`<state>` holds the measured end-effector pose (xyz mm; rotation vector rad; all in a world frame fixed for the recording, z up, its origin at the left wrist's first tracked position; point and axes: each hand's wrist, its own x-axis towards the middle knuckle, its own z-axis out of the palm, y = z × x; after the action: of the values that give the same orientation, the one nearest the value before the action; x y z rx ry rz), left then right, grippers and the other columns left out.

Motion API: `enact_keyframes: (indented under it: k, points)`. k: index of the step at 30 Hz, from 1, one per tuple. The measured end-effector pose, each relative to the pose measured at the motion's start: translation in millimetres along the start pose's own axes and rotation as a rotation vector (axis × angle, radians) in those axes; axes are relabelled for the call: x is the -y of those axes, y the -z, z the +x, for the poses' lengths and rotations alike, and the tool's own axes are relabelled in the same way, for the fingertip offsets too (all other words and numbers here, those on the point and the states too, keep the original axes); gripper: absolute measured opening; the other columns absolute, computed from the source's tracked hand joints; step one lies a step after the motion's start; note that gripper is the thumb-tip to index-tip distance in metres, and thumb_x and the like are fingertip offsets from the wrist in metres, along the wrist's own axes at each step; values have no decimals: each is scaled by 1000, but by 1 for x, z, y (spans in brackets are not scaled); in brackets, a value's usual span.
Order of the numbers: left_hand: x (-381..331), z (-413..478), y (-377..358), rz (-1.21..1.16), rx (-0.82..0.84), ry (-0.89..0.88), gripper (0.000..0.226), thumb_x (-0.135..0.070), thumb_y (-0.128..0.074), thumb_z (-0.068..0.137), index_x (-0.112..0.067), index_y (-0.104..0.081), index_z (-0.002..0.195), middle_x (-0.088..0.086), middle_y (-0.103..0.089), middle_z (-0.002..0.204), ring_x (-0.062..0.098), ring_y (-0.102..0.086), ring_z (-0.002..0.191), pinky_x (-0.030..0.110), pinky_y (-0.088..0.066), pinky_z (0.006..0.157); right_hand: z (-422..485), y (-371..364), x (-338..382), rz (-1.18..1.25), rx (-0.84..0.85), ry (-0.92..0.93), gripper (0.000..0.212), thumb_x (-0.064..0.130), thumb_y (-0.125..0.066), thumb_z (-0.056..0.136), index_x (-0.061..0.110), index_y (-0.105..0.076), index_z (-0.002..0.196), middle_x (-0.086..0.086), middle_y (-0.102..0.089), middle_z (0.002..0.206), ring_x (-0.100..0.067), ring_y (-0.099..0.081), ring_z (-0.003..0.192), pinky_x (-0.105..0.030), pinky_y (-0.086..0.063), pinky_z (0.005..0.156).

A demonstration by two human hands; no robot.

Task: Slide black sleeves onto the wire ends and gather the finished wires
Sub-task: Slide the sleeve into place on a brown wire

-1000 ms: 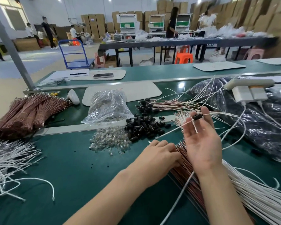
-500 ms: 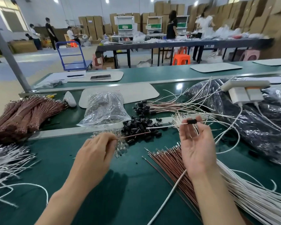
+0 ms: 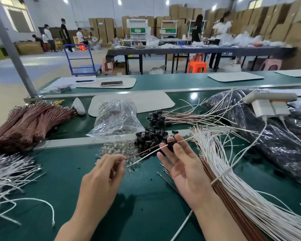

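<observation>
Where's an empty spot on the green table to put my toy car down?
Bare green mat lies between the loose white wires on the left and the left hand. A smaller patch sits between both forearms. Crowded: around the black sleeves, clear little parts, and the wire bundle beside the right hand.

Green bench [image 3: 146,206], black sleeves [image 3: 150,137], wire bundles [image 3: 247,193]

The tabletop [image 3: 56,180] is covered in smooth, matt green sheet. Glossy clear plastic forms the bag [image 3: 116,117]. The sleeves [image 3: 151,138] are shiny black plastic.
</observation>
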<state>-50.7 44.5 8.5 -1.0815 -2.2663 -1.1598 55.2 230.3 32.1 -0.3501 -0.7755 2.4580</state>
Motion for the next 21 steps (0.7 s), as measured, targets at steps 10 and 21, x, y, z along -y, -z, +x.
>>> enact_keyframes:
  k: [10,21]
  points:
    - [-5,0,1,26,-1,-14,9,-28,-59,93,-26,-67,96,-17,-61,86,9,-58,66,26,-48,58,1,1,-9,12,49,-51,29,0,-61,85,14,-77,105,-13,-73,117,-27,-74,100,-40,-59,90]
    - [0,-1,2,24,6,-32,6,-28,-60,94,-28,-66,96,-18,-58,83,6,-56,68,22,-48,54,3,2,-9,-8,32,-20,24,5,-64,87,18,-80,99,-11,-75,109,-24,-75,95,-32,-61,79]
